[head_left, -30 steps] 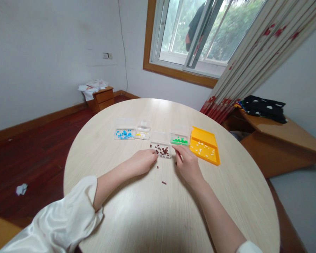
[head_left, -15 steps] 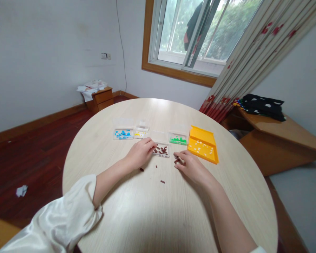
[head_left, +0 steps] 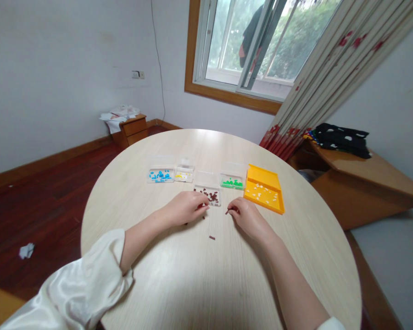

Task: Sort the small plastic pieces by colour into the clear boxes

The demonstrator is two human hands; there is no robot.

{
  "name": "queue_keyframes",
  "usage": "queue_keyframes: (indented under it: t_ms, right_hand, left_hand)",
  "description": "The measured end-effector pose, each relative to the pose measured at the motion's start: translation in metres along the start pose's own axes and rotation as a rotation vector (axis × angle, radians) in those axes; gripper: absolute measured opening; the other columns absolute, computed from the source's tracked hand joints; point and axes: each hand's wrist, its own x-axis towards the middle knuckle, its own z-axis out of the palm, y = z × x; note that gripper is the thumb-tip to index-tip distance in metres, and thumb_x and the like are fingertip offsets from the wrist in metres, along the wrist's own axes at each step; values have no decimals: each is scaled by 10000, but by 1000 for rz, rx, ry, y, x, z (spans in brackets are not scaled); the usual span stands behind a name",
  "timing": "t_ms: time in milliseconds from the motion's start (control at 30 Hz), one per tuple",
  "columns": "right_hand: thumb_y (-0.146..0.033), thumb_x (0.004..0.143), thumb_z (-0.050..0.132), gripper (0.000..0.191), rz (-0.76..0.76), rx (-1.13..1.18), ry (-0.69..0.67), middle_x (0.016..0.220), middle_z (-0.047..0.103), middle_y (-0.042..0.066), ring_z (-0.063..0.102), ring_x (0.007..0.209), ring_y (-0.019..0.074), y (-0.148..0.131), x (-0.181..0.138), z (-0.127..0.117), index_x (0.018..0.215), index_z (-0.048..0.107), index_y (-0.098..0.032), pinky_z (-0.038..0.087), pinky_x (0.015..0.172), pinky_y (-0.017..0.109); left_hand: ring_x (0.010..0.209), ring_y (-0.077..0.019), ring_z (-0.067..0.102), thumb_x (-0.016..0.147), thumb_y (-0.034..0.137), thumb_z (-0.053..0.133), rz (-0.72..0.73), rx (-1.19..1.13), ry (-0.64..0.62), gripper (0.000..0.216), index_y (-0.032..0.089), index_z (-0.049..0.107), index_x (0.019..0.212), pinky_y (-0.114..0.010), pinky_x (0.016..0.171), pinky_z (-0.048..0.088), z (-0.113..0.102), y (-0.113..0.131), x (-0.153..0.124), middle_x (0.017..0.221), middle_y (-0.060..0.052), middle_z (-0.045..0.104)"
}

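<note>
My left hand (head_left: 188, 207) is at the front left of a clear box (head_left: 217, 204) with small dark brown toy bricks (head_left: 213, 196) in it. Its thumb and fingertips are pinched together; whatever lies between them is too small to make out. To the right of that box, my right hand (head_left: 250, 219) pinches a dark brown brick (head_left: 227, 211) just over the table. Loose brown bricks lie nearer to me: a studded long one (head_left: 212, 238), a tiny one (head_left: 203, 218), and another (head_left: 186, 224) partly hidden under my left hand.
Clear boxes of blue pieces (head_left: 161, 175), yellow pieces (head_left: 182, 176) and green pieces (head_left: 232, 183) stand behind on the round table (head_left: 206, 284). An open yellow case (head_left: 278, 211) with white pieces lies at the right, close to my right hand.
My left hand has moved from over the brown brick box to its near edge, slightly right and toward me. My right fingers have closed into a tighter pinch around the brown brick.
</note>
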Motion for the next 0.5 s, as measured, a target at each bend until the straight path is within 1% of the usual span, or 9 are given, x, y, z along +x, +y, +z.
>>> queue_keyframes:
  t_ms: [133, 267, 333, 433, 500]
  right_hand:
    - [-74, 775, 530, 123, -14, -36, 1, 785, 617, 57, 579, 768, 167, -1, -2, 2, 746, 618, -155, 445, 719, 292]
    - [-90, 796, 510, 120, -30, -14, 40, 791, 598, 52, 566, 766, 168, -7, -1, -3, 745, 590, -164, 449, 720, 296]
    - [-103, 808, 495, 117, -52, 16, 119, 801, 591, 51, 564, 778, 172, -13, 0, -9, 764, 580, -171, 457, 724, 303]
    - [-128, 835, 477, 119, -109, 72, 307, 849, 595, 63, 572, 814, 182, -24, 2, -14, 821, 584, -180, 475, 745, 321]
    - [-147, 851, 476, 126, -142, 99, 430, 883, 602, 72, 581, 843, 188, -32, 4, -14, 852, 596, -186, 487, 765, 337]
  left_hand:
    - [749, -154, 585, 839, 205, 551, 78, -9, -125, 107, 156, 639, 873, -242, 657, 410, -1, 3, -2, 834, -46, 661]
    - [752, -159, 588, 809, 200, 590, 100, 19, -195, 81, 160, 648, 850, -238, 633, 402, 1, 3, -4, 848, -46, 650]
    - [749, -159, 590, 814, 179, 575, 106, 37, -211, 83, 161, 654, 828, -238, 633, 404, 3, 3, -4, 839, -44, 644]
    - [764, -158, 596, 822, 127, 536, 118, 43, -220, 133, 156, 665, 818, -238, 654, 415, 9, 4, -3, 842, -48, 643]
    - [772, -157, 599, 830, 106, 511, 116, 33, -216, 167, 153, 670, 830, -241, 670, 423, 12, 4, -3, 851, -52, 648]
